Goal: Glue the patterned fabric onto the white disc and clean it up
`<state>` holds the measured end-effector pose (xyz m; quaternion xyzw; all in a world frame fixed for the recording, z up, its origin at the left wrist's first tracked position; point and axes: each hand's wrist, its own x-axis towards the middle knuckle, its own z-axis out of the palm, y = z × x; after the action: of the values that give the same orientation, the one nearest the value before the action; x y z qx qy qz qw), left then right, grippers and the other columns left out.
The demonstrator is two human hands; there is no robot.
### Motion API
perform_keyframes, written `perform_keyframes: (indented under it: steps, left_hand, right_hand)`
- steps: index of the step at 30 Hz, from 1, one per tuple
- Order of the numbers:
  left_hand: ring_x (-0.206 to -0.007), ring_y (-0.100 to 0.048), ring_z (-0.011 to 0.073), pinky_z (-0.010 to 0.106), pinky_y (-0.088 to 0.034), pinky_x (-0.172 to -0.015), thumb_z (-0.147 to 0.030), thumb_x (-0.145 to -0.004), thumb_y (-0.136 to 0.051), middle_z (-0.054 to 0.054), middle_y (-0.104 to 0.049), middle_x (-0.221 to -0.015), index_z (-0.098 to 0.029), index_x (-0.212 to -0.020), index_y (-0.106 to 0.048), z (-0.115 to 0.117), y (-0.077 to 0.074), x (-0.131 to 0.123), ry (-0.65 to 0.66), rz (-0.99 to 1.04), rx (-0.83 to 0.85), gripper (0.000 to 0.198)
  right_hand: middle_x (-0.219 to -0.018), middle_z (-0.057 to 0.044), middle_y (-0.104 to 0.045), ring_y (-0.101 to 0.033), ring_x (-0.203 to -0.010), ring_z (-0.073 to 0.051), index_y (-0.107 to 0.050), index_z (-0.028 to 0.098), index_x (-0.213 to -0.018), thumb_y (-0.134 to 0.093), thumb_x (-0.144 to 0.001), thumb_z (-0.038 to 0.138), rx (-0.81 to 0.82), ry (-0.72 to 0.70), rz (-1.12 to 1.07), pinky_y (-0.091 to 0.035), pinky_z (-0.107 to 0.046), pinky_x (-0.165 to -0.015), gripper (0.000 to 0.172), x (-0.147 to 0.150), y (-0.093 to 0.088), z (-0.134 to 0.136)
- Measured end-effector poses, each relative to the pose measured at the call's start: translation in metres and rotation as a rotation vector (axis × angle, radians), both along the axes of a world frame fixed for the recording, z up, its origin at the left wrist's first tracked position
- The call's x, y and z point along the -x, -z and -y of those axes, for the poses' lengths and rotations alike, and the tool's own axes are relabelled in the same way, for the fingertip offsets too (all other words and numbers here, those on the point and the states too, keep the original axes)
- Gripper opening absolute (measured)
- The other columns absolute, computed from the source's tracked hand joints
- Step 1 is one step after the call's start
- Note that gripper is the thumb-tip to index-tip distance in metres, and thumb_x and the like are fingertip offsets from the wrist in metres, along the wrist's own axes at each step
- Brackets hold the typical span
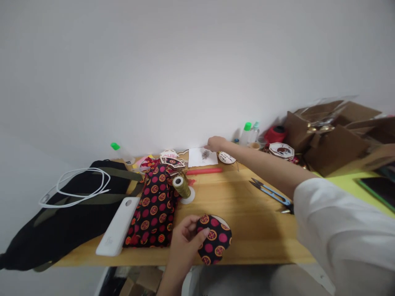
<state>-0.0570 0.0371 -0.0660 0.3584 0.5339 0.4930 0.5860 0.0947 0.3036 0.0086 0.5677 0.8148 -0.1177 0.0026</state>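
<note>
At your right hand [216,144], the fingertips are too small for you to see whether they pinch anything. The dark specks [205,154] on the paper [194,159] are too fine to identify. Some fingers of your left hand [183,238] are hidden behind the disc [215,242]. You can't read the print on the power bank [117,228]. The right edge crops the phone [378,190], the brown packaging [339,146] and your sleeve [339,222].

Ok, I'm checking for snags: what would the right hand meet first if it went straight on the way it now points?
The right hand would probably meet the small dark pieces on the white paper first, though depth is unclear.
</note>
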Motion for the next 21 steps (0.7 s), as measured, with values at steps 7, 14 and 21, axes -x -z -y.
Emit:
perform_keyframes:
  steps: [7, 14, 21]
  left_hand:
    - [-0.075, -0.066, 0.0161, 0.024, -0.051, -0.069, -0.028, -0.063, -0.076, 0.004, -0.073, -0.081, -0.015, -0.083, -0.067, -0.009, -0.005, -0.011, 0.269, -0.142, 0.083, 0.026]
    - [-0.087, -0.068, 0.0203, 0.030, -0.052, -0.081, -0.022, -0.066, -0.068, 0.006, -0.074, -0.089, -0.016, -0.086, -0.067, -0.029, -0.001, -0.050, 0.492, -0.300, 0.019, 0.021]
    - [-0.091, -0.065, 0.0229, 0.038, -0.049, -0.085, -0.016, -0.074, -0.059, 0.008, -0.071, -0.099, -0.018, -0.099, -0.065, -0.052, -0.002, -0.074, 0.714, -0.745, -0.194, 0.025]
  right_hand:
    - [-0.080, 0.002, -0.066, -0.062, -0.078, -0.006, -0.066, 0.006, -0.094, -0.048, -0.089, 0.033, -0.010, 0.016, -0.207, -0.043, -0.022, -0.079, 0.033, -0.069, -0.049, 0.068]
    - [-0.049, 0.004, -0.054, -0.044, -0.047, -0.007, -0.059, 0.014, -0.056, -0.055, -0.081, 0.045, 0.065, 0.539, 0.091, -0.033, -0.026, -0.054, 0.040, -0.195, -0.028, 0.215]
    - [-0.071, -0.008, -0.063, -0.055, -0.059, -0.020, -0.060, 0.019, -0.076, -0.050, -0.079, 0.063, 0.067, 0.784, 0.001, -0.038, -0.031, -0.052, 0.045, -0.218, 0.061, 0.286]
